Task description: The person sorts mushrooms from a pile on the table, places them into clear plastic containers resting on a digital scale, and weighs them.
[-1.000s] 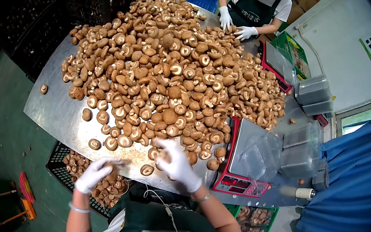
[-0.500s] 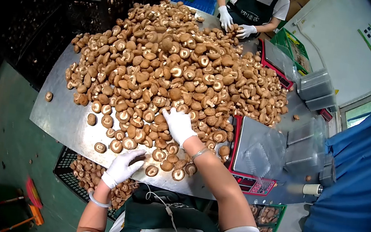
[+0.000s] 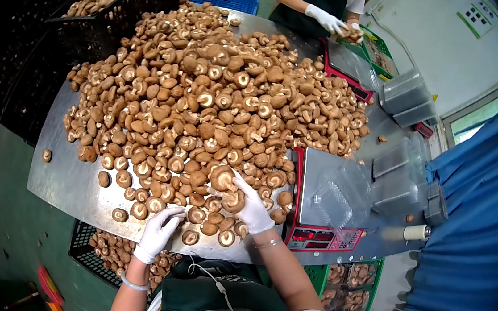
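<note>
Mushrooms (image 3: 222,178) in the right hand (image 3: 253,210)!
Brown, rounded caps, pale undersides showing; left hand (image 3: 156,234) half-curled, whether it grips anything I can't tell.

Co-worker (image 3: 319,1) partly beyond top edge

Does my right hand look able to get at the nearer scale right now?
Probably yes: the nearer scale is beside your right hand, with only a few loose mushrooms between them. That hand holds mushrooms, though, and a clear plastic box sits on the scale.
</note>
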`<state>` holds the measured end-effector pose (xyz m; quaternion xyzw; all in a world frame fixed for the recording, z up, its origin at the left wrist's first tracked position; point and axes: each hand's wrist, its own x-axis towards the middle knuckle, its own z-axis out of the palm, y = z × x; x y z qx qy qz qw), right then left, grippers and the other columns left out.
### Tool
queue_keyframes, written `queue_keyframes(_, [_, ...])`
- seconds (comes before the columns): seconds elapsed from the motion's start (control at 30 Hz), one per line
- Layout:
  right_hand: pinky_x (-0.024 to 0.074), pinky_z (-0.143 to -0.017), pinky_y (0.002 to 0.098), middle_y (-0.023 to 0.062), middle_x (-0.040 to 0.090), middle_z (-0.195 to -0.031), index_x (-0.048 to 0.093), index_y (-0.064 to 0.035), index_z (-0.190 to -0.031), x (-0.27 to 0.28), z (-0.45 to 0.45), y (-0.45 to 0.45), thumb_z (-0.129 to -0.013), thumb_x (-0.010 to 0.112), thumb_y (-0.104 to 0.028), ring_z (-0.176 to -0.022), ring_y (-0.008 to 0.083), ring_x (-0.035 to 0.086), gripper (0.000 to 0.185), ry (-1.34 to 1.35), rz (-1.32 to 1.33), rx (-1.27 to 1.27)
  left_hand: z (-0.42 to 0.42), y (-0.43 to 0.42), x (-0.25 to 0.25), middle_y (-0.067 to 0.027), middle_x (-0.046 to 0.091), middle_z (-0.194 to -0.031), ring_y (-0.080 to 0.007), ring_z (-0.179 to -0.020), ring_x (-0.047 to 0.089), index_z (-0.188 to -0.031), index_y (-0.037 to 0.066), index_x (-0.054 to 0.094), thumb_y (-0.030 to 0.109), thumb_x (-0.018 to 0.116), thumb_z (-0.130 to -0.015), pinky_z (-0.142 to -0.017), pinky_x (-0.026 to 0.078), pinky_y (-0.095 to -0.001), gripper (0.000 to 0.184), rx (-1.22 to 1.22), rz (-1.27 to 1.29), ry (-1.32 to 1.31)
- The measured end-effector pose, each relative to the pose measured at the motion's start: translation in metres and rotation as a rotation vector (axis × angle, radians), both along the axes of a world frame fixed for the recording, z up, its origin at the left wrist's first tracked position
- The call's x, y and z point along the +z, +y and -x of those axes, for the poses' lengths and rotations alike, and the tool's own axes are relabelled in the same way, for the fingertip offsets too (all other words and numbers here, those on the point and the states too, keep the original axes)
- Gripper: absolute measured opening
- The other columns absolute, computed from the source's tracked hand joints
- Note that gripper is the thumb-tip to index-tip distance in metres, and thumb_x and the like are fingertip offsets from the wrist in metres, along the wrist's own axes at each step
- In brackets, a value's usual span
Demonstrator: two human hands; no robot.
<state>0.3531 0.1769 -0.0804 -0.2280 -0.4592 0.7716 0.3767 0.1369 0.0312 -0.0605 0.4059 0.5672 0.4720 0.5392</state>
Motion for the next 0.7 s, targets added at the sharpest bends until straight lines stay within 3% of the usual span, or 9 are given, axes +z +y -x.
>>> queue_keyframes(0.03, [0.0492, -0.095, 0.0343, 0.0160, 0.046, -0.133, 0.039, -0.0026, -0.136, 0.024, -0.002, -0.004, -0.100, 0.041, -0.026, -0.119, 0.0240, 0.052, 0.044, 0.200, 0.310, 0.018, -0.004, 0.005, 0.006, -0.0102, 0.064, -0.110, -0.0163, -0.102, 0.060, -0.121, -0.003, 0.054, 0.011, 0.054, -0.093, -0.089, 0.047, -0.0278, 0.031, -0.013, 0.004, 0.003])
queue_keyframes(0.07, [0.0558, -0.080, 0.0309, 0.0159, 0.051, -0.126, 0.042, -0.0050, -0.133, 0.043, -0.013, -0.005, -0.100, 0.039, -0.032, -0.111, 0.0235, 0.058, 0.042, 0.193, 0.329, -0.016, -0.007, 0.010, 0.012, -0.0109, 0.064, -0.110, -0.0172, -0.103, 0.060, -0.121, -0.003, 0.054, 0.011, 0.054, -0.093, -0.089, 0.047, -0.0283, 0.031, -0.027, -0.001, 0.006])
queue_keyframes(0.17, [0.0524, -0.060, 0.0240, 0.0133, 0.059, -0.110, 0.049, -0.0076, -0.125, 0.113, -0.060, -0.003, -0.097, 0.040, -0.045, -0.094, 0.0203, 0.063, 0.048, -0.263, 0.022, -0.435, -0.007, 0.016, 0.014, -0.0126, 0.064, -0.110, -0.0192, -0.104, 0.061, -0.120, -0.002, 0.055, 0.010, 0.055, -0.092, -0.091, 0.046, -0.0292, 0.031, -0.060, -0.037, 0.103])
queue_keyframes(0.2, [0.0513, -0.060, 0.0229, 0.0098, 0.061, -0.106, 0.051, -0.0064, -0.122, 0.112, -0.094, -0.002, -0.097, 0.040, -0.046, -0.090, 0.0157, 0.062, 0.048, -0.269, -0.024, -0.513, -0.006, 0.015, 0.010, -0.0122, 0.064, -0.110, -0.0189, -0.103, 0.061, -0.120, -0.002, 0.056, 0.010, 0.055, -0.091, -0.091, 0.046, -0.0292, 0.031, -0.043, -0.033, 0.136])
queue_keyframes(0.27, [0.0486, -0.064, 0.0206, 0.0070, 0.061, -0.109, 0.054, -0.0042, -0.119, 0.115, -0.149, -0.002, -0.099, 0.046, -0.029, -0.088, 0.0116, 0.060, 0.034, -0.721, -0.437, -0.831, -0.007, 0.014, 0.002, -0.0120, 0.064, -0.109, -0.0189, -0.102, 0.061, -0.117, -0.001, 0.058, 0.007, 0.058, -0.089, -0.090, 0.047, -0.0296, 0.029, 0.006, -0.016, 0.207])
queue_keyframes(0.37, [0.0404, -0.096, 0.0311, 0.0112, 0.061, -0.112, 0.061, 0.0012, -0.110, 0.108, -0.202, 0.001, -0.090, 0.055, -0.009, -0.105, 0.0220, 0.056, 0.023, -1.127, -0.685, -0.942, -0.014, 0.018, -0.001, -0.0127, 0.065, -0.107, -0.0201, -0.100, 0.062, -0.114, 0.000, 0.060, 0.005, 0.061, -0.085, -0.089, 0.048, -0.0299, 0.030, 0.015, -0.043, 0.288])
queue_keyframes(0.47, [0.0425, -0.094, 0.0343, 0.0136, 0.061, -0.111, 0.065, -0.0014, -0.105, 0.097, -0.218, 0.003, -0.086, 0.060, -0.009, -0.105, 0.0265, 0.057, 0.021, -1.228, -0.686, -0.924, -0.029, 0.035, 0.007, -0.0136, 0.064, -0.107, -0.0249, -0.099, 0.062, -0.112, 0.002, 0.061, 0.005, 0.064, -0.082, -0.088, 0.048, -0.0317, 0.031, -0.021, -0.111, 0.447])
queue_keyframes(0.53, [0.0441, -0.090, 0.0349, 0.0130, 0.063, -0.106, 0.066, -0.0027, -0.099, 0.102, -0.213, -0.001, -0.083, 0.063, -0.008, -0.102, 0.0267, 0.058, 0.017, -1.470, -0.969, -1.013, -0.041, 0.055, 0.006, -0.0138, 0.063, -0.107, -0.0287, -0.098, 0.061, -0.111, 0.003, 0.062, 0.007, 0.066, -0.081, -0.087, 0.048, -0.0336, 0.030, -0.008, -0.230, 0.569])
queue_keyframes(0.7, [0.0477, -0.079, 0.0346, 0.0086, 0.066, -0.092, 0.067, -0.0052, -0.090, 0.100, -0.131, -0.007, -0.079, 0.066, -0.010, -0.086, 0.0256, 0.061, 0.011, -1.122, -0.924, -0.776, -0.084, 0.122, -0.014, -0.0135, 0.061, -0.107, -0.0306, -0.095, 0.060, -0.118, 0.005, 0.057, 0.021, 0.070, -0.078, -0.082, 0.049, -0.0365, 0.046, -0.043, -0.396, 0.977])
